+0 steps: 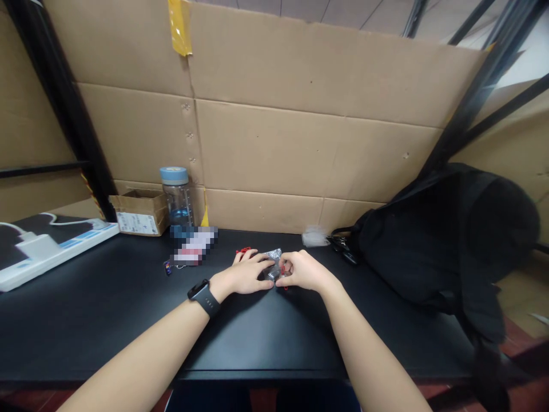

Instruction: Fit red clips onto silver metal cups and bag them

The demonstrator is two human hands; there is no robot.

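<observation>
A small shiny plastic bag, clear or silvery, lies on the black table in front of me. My left hand rests flat with fingers spread, its fingertips and thumb on the bag's left side. At the bag's right edge, my right hand is closed in a pinch, with bits of red showing by its fingertips. Its fingers partly hide what they grip. Another small red piece lies just beyond my left fingers; its kind is unclear. A dark watch is on my left wrist.
A water bottle and an open cardboard box stand at the back left, near a white power strip. A blurred-out card lies before them. A black backpack fills the right side. Cardboard walls the back.
</observation>
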